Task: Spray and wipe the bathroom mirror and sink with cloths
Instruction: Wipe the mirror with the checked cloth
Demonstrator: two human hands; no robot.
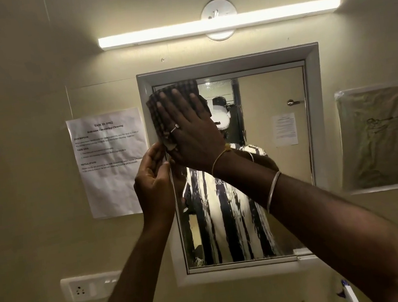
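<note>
A framed bathroom mirror [283,165] hangs on the wall ahead, streaked with wet marks low down. My right hand [190,129] lies flat with straight fingers on a dark checked cloth [160,115], pressing it against the mirror's upper left corner. My left hand [154,182] is at the mirror's left edge just below the cloth, fingers curled around the edge of the mirror door. The sink is out of view. A white spray bottle's top [349,294] shows at the bottom right.
A lit tube light [219,25] runs above the mirror. A printed task sheet [111,162] is taped to the wall on the left, a plastic sleeve [378,137] on the right. A switch and socket plate [89,287] sits at lower left.
</note>
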